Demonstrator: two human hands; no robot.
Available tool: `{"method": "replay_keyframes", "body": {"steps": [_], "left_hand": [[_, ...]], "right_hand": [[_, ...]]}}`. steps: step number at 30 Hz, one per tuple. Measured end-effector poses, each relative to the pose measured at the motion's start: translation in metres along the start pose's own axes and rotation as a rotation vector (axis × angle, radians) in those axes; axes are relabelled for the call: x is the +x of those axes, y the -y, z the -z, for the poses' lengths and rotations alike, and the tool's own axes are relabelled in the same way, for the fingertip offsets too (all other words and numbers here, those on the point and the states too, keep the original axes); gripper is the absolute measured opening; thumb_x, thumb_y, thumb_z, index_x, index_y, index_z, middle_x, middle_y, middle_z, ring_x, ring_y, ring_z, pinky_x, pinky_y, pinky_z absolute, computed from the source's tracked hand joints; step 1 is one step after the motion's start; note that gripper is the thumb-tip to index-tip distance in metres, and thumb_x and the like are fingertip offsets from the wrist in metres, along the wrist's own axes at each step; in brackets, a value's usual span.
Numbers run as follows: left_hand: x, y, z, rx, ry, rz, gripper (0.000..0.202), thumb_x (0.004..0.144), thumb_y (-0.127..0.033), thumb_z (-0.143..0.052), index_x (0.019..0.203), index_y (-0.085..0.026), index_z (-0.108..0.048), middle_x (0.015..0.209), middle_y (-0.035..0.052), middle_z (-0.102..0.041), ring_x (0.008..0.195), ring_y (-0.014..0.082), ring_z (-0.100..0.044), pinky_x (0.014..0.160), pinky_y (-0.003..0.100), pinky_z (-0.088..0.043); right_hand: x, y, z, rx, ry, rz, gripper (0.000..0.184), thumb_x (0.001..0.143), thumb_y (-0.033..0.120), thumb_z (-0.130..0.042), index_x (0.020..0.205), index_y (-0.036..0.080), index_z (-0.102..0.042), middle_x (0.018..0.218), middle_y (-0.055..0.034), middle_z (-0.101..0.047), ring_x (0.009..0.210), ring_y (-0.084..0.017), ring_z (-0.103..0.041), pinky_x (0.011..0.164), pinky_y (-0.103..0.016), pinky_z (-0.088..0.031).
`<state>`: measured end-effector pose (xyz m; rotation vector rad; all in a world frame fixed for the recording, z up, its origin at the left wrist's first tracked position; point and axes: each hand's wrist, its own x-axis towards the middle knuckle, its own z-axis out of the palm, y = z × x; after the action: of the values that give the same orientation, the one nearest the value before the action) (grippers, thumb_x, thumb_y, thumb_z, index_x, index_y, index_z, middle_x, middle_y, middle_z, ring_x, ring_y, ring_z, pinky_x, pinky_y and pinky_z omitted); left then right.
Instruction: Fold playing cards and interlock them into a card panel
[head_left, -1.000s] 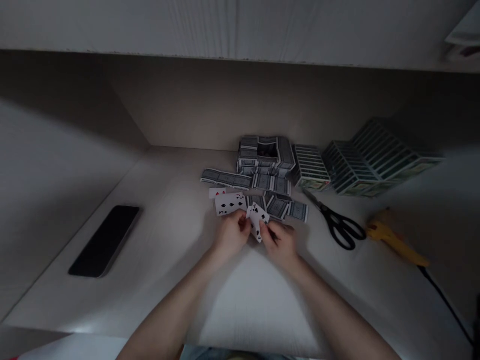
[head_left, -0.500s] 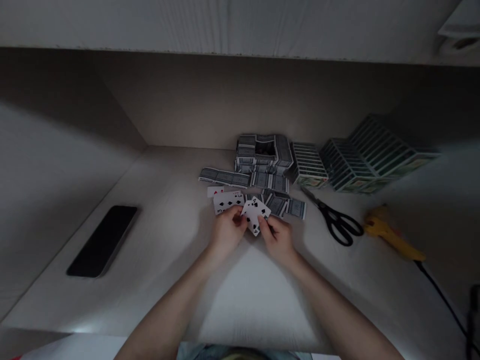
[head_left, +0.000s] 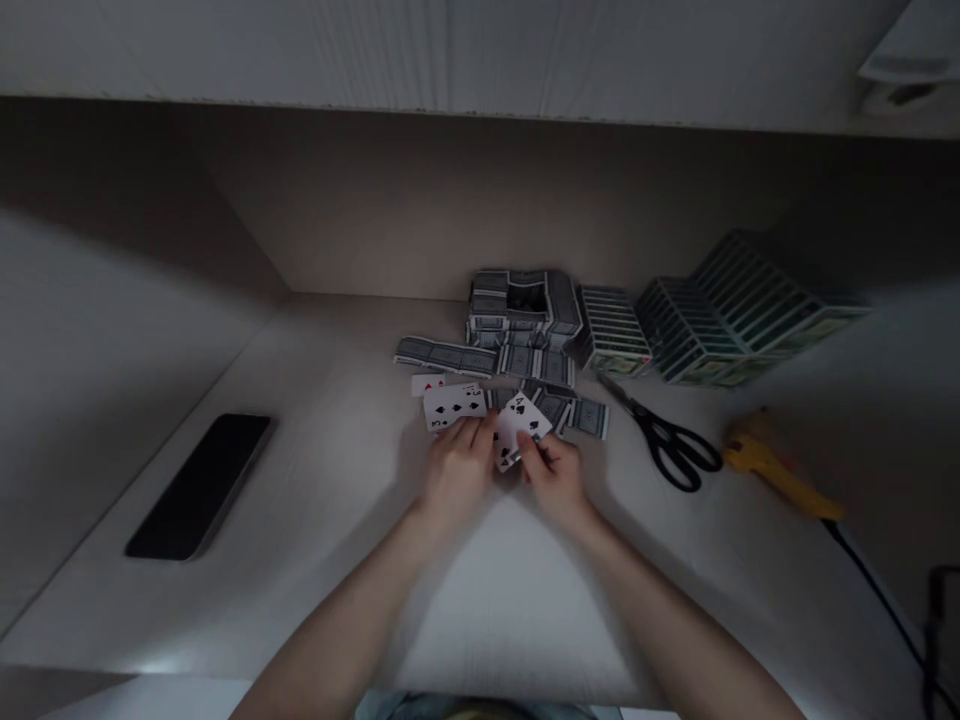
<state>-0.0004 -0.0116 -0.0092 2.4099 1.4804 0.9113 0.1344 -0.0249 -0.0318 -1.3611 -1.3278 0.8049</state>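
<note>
Cards [head_left: 528, 413] with black pips, the top one marked 4, hung tilted between the two hands, above the desk [head_left: 337, 400]. The right hand [head_left: 556, 480] pinched them, thumb lying over the printed face, the other fingers curled behind. The left hand [head_left: 459, 470] was turned back-up, its fingers close together and their tips by the left edge of the same cards; whether they gripped that edge, I could not tell. Just past those fingers lay a spade card [head_left: 455, 401], face up, partly over a red-pipped card [head_left: 426, 385].

Loose cards [head_left: 589, 418] lay back-up to the right, and behind them a long strip [head_left: 446, 354] and a shorter strip [head_left: 551, 366]. Toward the back wall [head_left: 450, 200] stood a box [head_left: 490, 303] faced with card backs, a dark opening [head_left: 527, 298] in its top. Right of it came a small ribbed block [head_left: 611, 315], then a larger stepped block [head_left: 750, 310]. Scissors [head_left: 646, 413] lay to the right of the loose cards, blades toward the small block and handles near a yellow glue gun [head_left: 787, 486], whose black cord [head_left: 885, 597] ran off toward the lower right. A black phone [head_left: 201, 488] lay well apart at the left of the desk.
</note>
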Motion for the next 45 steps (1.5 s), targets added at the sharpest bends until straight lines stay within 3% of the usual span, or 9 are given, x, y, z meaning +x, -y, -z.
{"method": "replay_keyframes", "body": {"steps": [3, 8, 13, 16, 20, 25, 32, 39, 45], "left_hand": [[0.006, 0.004, 0.003, -0.407, -0.008, 0.162, 0.03, 0.08, -0.024, -0.047, 0.106, -0.015, -0.058, 0.096, 0.0094, -0.063, 0.09, 0.0203, -0.056, 0.08, 0.033, -0.043], [0.017, 0.01, 0.01, -1.303, 0.11, 0.734, 0.029, 0.074, -0.038, -0.056, 0.084, -0.011, -0.063, 0.077, 0.0068, -0.065, 0.068, 0.0152, -0.059, 0.063, 0.026, -0.045], [0.016, 0.016, 0.017, -1.613, 0.464, 0.823, 0.029, 0.069, -0.031, -0.065, 0.086, -0.008, -0.063, 0.074, 0.0081, -0.066, 0.065, 0.0141, -0.059, 0.062, 0.025, -0.045], [0.015, 0.023, 0.018, -1.634, 0.583, 0.842, 0.03, 0.067, -0.026, -0.067, 0.09, -0.008, -0.063, 0.078, 0.0091, -0.067, 0.07, 0.0158, -0.06, 0.066, 0.026, -0.047], [0.015, 0.028, 0.017, -1.573, 0.593, 0.891, 0.026, 0.062, -0.021, -0.071, 0.085, -0.008, -0.065, 0.076, 0.0094, -0.067, 0.068, 0.0142, -0.06, 0.066, 0.027, -0.048], [0.015, 0.024, 0.012, -1.399, 0.426, 0.913, 0.019, 0.057, -0.021, -0.073, 0.07, -0.01, -0.064, 0.067, 0.0041, -0.064, 0.059, 0.0106, -0.058, 0.06, 0.024, -0.048], [0.016, 0.015, 0.01, -1.178, 0.286, 0.889, 0.017, 0.056, -0.023, -0.07, 0.061, -0.012, -0.057, 0.058, 0.0005, -0.059, 0.051, 0.01, -0.053, 0.052, 0.023, -0.043], [0.014, 0.011, 0.005, -0.905, 0.086, 0.665, 0.021, 0.066, -0.03, -0.061, 0.058, -0.015, -0.048, 0.049, -0.0055, -0.043, 0.045, 0.0063, -0.038, 0.044, 0.019, -0.029], [0.006, 0.003, -0.002, -0.764, -0.12, 0.508, 0.031, 0.075, -0.038, -0.05, 0.056, -0.018, -0.038, 0.05, -0.0061, -0.036, 0.048, 0.0073, -0.035, 0.046, 0.019, -0.028]], "right_hand": [[0.008, 0.003, 0.006, 0.194, 0.072, -0.201, 0.039, 0.075, 0.043, -0.052, 0.047, 0.018, -0.043, 0.034, 0.0055, -0.041, 0.03, -0.006, -0.035, 0.033, -0.02, -0.024], [0.015, 0.005, 0.014, 0.437, 0.331, -0.381, 0.034, 0.072, 0.044, -0.057, 0.052, 0.017, -0.048, 0.034, 0.0054, -0.045, 0.028, -0.006, -0.034, 0.031, -0.02, -0.021], [0.017, 0.006, 0.02, 0.41, 0.445, -0.366, 0.036, 0.071, 0.042, -0.058, 0.048, 0.016, -0.05, 0.034, 0.0035, -0.048, 0.029, -0.006, -0.036, 0.031, -0.02, -0.022], [0.018, 0.007, 0.023, 0.345, 0.517, -0.371, 0.036, 0.071, 0.043, -0.058, 0.048, 0.016, -0.052, 0.034, 0.0034, -0.048, 0.029, -0.005, -0.036, 0.032, -0.02, -0.022], [0.018, 0.007, 0.024, 0.293, 0.542, -0.392, 0.037, 0.071, 0.044, -0.058, 0.049, 0.015, -0.052, 0.034, 0.0038, -0.048, 0.029, -0.005, -0.035, 0.032, -0.019, -0.022], [0.018, 0.004, 0.024, 0.264, 0.526, -0.386, 0.037, 0.071, 0.044, -0.057, 0.048, 0.016, -0.05, 0.034, 0.0041, -0.047, 0.029, -0.005, -0.035, 0.032, -0.019, -0.023], [0.017, 0.0, 0.018, 0.219, 0.492, -0.344, 0.038, 0.072, 0.046, -0.056, 0.05, 0.016, -0.05, 0.035, 0.0049, -0.047, 0.031, -0.006, -0.037, 0.033, -0.019, -0.026], [0.012, -0.002, 0.004, 0.197, 0.355, -0.25, 0.043, 0.074, 0.052, -0.051, 0.048, 0.017, -0.047, 0.04, 0.0025, -0.051, 0.036, -0.008, -0.043, 0.038, -0.021, -0.034], [0.01, -0.002, 0.001, 0.172, 0.377, -0.235, 0.046, 0.076, 0.054, -0.046, 0.048, 0.018, -0.047, 0.039, 0.0029, -0.049, 0.036, -0.007, -0.042, 0.039, -0.021, -0.033]]}}
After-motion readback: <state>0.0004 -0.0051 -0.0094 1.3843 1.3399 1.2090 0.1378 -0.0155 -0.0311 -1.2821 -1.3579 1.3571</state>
